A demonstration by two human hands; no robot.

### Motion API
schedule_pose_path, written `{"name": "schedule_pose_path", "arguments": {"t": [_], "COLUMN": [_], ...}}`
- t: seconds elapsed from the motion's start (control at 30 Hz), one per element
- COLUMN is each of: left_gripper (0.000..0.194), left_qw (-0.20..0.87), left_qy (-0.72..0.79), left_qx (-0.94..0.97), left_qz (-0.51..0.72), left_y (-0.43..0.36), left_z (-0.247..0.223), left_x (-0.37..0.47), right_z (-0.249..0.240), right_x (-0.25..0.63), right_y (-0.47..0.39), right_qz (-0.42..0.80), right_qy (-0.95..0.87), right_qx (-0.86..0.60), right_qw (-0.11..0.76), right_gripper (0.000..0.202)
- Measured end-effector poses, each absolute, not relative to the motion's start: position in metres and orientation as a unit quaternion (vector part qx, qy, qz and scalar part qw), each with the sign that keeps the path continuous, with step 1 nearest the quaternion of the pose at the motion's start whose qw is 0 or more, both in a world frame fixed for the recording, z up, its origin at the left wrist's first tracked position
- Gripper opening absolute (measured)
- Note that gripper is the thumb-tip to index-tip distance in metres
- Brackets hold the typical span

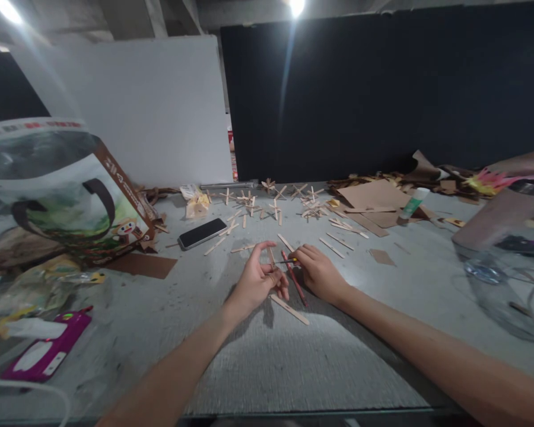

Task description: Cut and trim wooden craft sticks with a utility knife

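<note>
Near the middle of the grey table (240, 367), my left hand (260, 276) has its fingers curled round a small wooden stick (272, 256). My right hand (315, 270) is closed on a thin dark tool with a yellow part (292, 260), its tip reaching the stick at my left fingers. A reddish pencil-like rod (296, 281) lies between the hands. Just below them rests a loose flat wooden stick (290, 309). Further back are several crossed-stick pieces (275, 209) and loose sticks (331, 248).
A black phone (202, 233) lies back left, beside a large printed bag (71, 196). At the left are a purple device (48, 347) and a white cable (31, 385). Brown cardboard (371, 196), a green-white tube (413, 204) and a clear-and-pink container (493, 219) stand right.
</note>
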State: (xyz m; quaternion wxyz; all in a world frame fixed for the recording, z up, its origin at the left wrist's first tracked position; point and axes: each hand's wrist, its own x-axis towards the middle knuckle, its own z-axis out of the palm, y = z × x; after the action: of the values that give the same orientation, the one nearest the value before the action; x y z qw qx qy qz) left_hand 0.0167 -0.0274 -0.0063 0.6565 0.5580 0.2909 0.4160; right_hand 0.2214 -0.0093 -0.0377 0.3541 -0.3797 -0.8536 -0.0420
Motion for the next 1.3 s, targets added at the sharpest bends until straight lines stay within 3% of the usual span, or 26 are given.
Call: {"name": "schedule_pose_path", "arguments": {"t": [0.37, 0.77, 0.9, 1.13, 1.3], "left_gripper": [0.080, 0.097, 0.087, 0.049, 0.047], "left_qw": [0.651, 0.651, 0.646, 0.635, 0.638], "left_qy": [0.296, 0.312, 0.328, 0.340, 0.339], "left_qx": [0.562, 0.563, 0.556, 0.580, 0.566], "left_qz": [0.416, 0.401, 0.408, 0.380, 0.397], "left_y": [-0.027, -0.028, -0.026, -0.021, -0.022], "left_z": [-0.006, -0.008, -0.013, -0.023, -0.023], "left_x": [0.017, 0.019, 0.019, 0.018, 0.019], "right_z": [-0.038, -0.038, -0.038, -0.037, -0.034], "right_x": [0.222, 0.223, 0.222, 0.218, 0.221], "right_y": [-0.009, -0.008, -0.008, -0.010, -0.009], "right_qz": [-0.048, -0.056, -0.068, -0.101, -0.089], "right_qy": [-0.856, -0.867, -0.864, -0.879, -0.879], "right_qx": [-0.372, -0.371, -0.388, -0.369, -0.374], "right_qw": [0.356, 0.328, 0.313, 0.285, 0.283], "right_gripper": [0.035, 0.031, 0.029, 0.019, 0.019]}}
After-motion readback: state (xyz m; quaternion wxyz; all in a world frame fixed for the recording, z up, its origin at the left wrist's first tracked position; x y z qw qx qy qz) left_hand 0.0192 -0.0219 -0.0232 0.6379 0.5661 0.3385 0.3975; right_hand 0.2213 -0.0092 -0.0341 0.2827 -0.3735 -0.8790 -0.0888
